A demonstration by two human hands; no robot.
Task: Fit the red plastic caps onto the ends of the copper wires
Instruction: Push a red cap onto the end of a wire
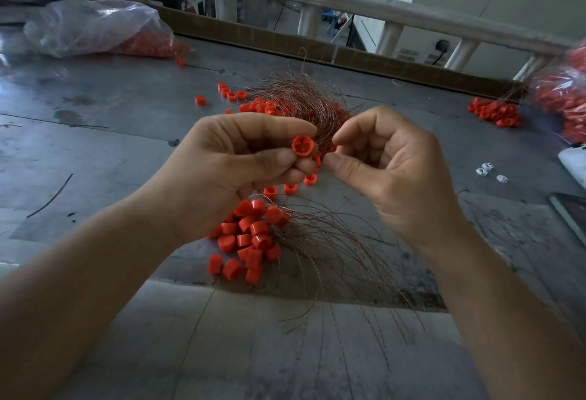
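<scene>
Up close, left fingers [280,158] pinch a red cap [302,145]; right fingers [350,135] curl just beside, grasp unclear.

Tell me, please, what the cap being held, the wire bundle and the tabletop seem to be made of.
Cap: moulded plastic, matte red, crisp cross rib inside. Wires: likely copper, thin reddish strands with metallic glint. Tabletop: probably sheet metal, dull grey, scuffed, with seams.

the cap [302,145] is showing bright orange-red, the wires [304,98] are glinting coppery brown, the table [126,107] is looking dull grey with dark stains.
</scene>
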